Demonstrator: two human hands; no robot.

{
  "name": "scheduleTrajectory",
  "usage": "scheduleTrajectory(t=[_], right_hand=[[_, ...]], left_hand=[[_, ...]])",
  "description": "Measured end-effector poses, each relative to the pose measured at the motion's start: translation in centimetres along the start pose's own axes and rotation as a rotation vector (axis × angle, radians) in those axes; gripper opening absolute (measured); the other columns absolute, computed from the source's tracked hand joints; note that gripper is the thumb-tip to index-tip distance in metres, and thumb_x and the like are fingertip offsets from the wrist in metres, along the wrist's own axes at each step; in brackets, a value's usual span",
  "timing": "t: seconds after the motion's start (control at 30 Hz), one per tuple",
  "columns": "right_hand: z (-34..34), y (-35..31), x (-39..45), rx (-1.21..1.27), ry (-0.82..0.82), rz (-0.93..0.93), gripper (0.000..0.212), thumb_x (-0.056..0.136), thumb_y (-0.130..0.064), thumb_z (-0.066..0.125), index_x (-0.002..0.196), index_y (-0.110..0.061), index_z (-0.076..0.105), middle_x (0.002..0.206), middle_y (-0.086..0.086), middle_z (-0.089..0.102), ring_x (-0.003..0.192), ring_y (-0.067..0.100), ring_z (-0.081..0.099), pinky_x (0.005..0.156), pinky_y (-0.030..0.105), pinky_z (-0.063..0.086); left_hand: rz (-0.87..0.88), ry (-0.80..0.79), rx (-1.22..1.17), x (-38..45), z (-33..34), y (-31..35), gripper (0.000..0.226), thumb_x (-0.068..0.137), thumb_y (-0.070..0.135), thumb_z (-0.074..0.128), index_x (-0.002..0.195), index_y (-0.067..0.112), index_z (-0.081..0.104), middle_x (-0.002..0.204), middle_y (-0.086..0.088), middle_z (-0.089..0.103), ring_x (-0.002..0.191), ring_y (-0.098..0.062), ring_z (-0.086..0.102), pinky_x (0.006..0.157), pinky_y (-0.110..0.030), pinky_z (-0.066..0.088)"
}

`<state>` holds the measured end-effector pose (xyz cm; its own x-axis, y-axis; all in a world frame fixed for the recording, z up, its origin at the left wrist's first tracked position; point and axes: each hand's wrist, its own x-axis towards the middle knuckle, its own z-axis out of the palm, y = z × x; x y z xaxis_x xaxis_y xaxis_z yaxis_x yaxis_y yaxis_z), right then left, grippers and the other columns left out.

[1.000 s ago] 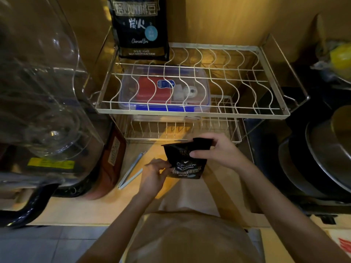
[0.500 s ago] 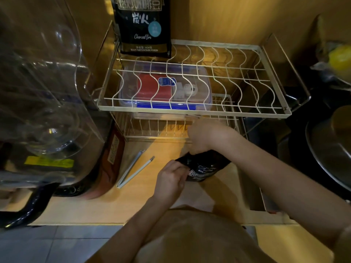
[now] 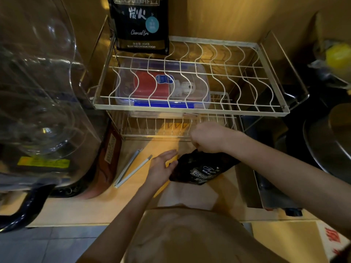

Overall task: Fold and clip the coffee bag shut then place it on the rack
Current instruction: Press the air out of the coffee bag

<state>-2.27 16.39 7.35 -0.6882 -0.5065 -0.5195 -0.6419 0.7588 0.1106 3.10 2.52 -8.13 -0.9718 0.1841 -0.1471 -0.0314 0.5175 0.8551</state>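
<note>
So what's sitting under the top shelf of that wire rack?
Under the top shelf, a clear container with blue clips shows through the wires, holding something red and something white. Its base and whatever lies behind it are hidden.

The top of the small coffee bag (image 3: 201, 168) is covered by the right hand (image 3: 208, 137), so the fold under the grip cannot be made out. Its print is blurred. Above the grip, the big bag (image 3: 141, 25) is cut by the top edge. The box (image 3: 163, 86) is partly masked by rack (image 3: 190, 110) wires.
</note>
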Motion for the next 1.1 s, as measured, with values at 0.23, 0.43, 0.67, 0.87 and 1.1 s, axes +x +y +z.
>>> scheduleTrajectory(t=[0.23,0.43,0.67,0.87,1.1], right_hand=[[0.7,1.4,-0.7,0.147,0.027,-0.049,0.015,0.086,-0.021,0.056,0.092,-0.012,0.066,0.087,0.002,0.057,0.095,0.022,0.056,0.080,0.033,0.043],[0.3,1.3,-1.0,0.252,-0.050,-0.065,0.017,0.087,-0.021,0.056,0.095,-0.012,0.068,0.098,0.007,0.066,0.093,0.021,0.057,0.077,0.032,0.041],[0.3,0.4,0.0,0.298,-0.090,0.010,0.015,0.085,-0.016,0.058,0.094,-0.009,0.068,0.100,0.009,0.065,0.092,0.023,0.058,0.076,0.032,0.043],[0.1,0.2,1.2,0.285,-0.099,-0.012,0.012,0.083,-0.017,0.060,0.087,-0.008,0.067,0.088,0.008,0.061,0.087,0.024,0.057,0.068,0.030,0.038],[-0.3,0.1,-0.6,0.216,-0.050,-0.113,0.026,0.070,-0.036,0.070,0.090,-0.021,0.061,0.091,-0.001,0.059,0.087,0.019,0.054,0.074,0.038,0.049]], left_hand=[[0.113,0.061,0.237,-0.9,0.6,-0.3,0.028,0.089,0.022,0.041,0.089,0.010,0.067,0.086,-0.013,0.072,0.081,-0.027,0.065,0.071,-0.034,0.046],[0.160,0.090,0.181,-1.4,0.9,-1.2,0.024,0.086,0.016,0.048,0.090,0.004,0.068,0.088,-0.016,0.073,0.081,-0.027,0.067,0.072,-0.022,0.041],[0.092,0.102,0.098,-2.2,0.9,-0.4,0.026,0.087,0.011,0.053,0.112,0.010,0.059,0.114,-0.011,0.066,0.105,-0.024,0.060,0.082,-0.022,0.041],[0.222,-0.110,0.032,-2.6,1.6,1.3,0.051,0.065,0.031,0.073,0.102,0.018,0.041,0.140,-0.005,0.035,0.133,-0.010,0.026,0.098,-0.029,0.037],[0.184,-0.090,-0.003,-1.1,1.8,1.7,0.045,0.064,0.017,0.077,0.100,0.009,0.050,0.107,-0.001,0.050,0.097,-0.013,0.049,0.073,-0.008,0.038]])
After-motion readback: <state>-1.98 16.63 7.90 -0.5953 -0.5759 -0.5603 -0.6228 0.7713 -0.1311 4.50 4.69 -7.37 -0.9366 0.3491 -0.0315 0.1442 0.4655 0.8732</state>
